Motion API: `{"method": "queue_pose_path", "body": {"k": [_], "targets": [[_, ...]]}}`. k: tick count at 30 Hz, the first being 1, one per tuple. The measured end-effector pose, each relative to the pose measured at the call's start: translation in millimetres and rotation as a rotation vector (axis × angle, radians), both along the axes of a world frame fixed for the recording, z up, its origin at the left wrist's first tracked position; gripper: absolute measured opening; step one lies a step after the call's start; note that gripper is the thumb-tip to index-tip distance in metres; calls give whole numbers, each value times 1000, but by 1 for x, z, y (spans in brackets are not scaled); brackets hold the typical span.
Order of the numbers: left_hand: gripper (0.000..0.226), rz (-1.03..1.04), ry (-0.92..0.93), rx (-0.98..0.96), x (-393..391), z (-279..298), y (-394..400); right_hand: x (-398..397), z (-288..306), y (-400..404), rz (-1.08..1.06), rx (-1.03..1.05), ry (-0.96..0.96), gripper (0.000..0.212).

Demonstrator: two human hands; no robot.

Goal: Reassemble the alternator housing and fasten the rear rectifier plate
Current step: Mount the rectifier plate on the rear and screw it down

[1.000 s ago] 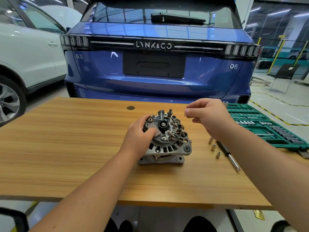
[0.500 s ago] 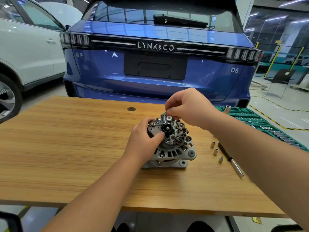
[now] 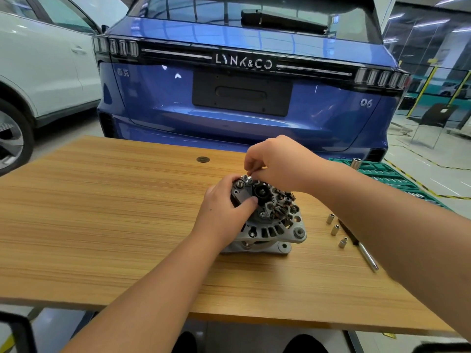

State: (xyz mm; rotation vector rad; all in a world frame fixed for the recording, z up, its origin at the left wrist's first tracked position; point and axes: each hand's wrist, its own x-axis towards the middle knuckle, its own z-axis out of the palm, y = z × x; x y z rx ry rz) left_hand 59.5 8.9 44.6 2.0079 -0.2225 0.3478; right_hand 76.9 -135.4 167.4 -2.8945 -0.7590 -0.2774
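Observation:
A grey alternator (image 3: 270,225) stands on the wooden table (image 3: 114,212), its rear rectifier plate (image 3: 276,202) with dark parts and copper windings facing up. My left hand (image 3: 224,212) grips the alternator's left side, thumb laid across the plate. My right hand (image 3: 277,164) hovers over the plate's far edge, its fingertips pinching a small fastener (image 3: 249,175) at the top stud. What the fastener is exactly stays too small to tell.
Three small metal sleeves (image 3: 335,229) and a screwdriver (image 3: 365,253) lie right of the alternator. A green socket tray (image 3: 387,174) sits at the table's right far corner. A blue car (image 3: 242,85) stands close behind the table, a white car (image 3: 38,59) at left.
My right hand came in from the right and lowered onto the far edge of the rectifier plate. My left hand kept its grip on the alternator.

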Motion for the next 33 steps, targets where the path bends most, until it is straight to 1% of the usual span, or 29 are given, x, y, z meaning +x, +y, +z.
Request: {"method": "queue_pose_path", "body": {"k": [6, 12, 19, 22, 25, 31, 33], "targets": [[46, -1, -1, 7, -2, 2, 0, 3, -7, -3, 33, -3, -75, 16], [46, -12, 4, 9, -3, 2, -1, 4, -9, -5, 27, 4, -62, 15], [56, -27, -3, 39, -3, 2, 0, -1, -6, 0, 52, -172, -148, 15], [59, -25, -2, 61, -4, 2, -1, -2, -8, 1, 32, -203, -191, 13], [59, -26, 6, 59, -4, 3, 0, -3, -11, 1, 22, -168, -194, 13], [62, -28, 13, 57, -6, 4, 0, -4, -12, -8, -21, 37, -45, 12], [63, -27, 18, 55, -6, 5, 0, -4, -13, -7, -30, 51, -35, 12]]}}
